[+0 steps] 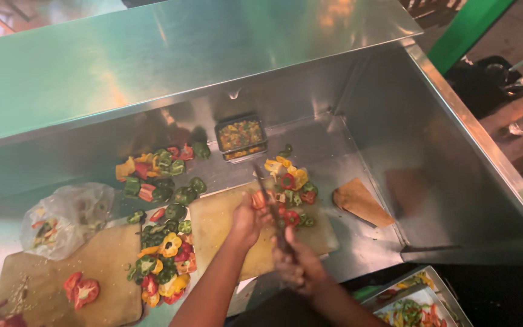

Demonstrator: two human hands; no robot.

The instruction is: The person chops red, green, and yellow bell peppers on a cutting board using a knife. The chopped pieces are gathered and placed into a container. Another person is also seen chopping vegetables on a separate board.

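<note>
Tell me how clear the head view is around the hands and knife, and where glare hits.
Head view: right hand and knife are motion-blurred; left hand is a bit sharper; peppers are soft but readable; glare washes the steel shelf; bottom right corner is dark.

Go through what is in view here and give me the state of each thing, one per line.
left hand: pressing an orange pepper piece onto the middle cutting board
right hand: closed around a knife, blade over the board
plastic bag: open, crumpled, scraps inside
black tray: filled with chopped peppers
left cutting board: holds a halved red pepper
</note>
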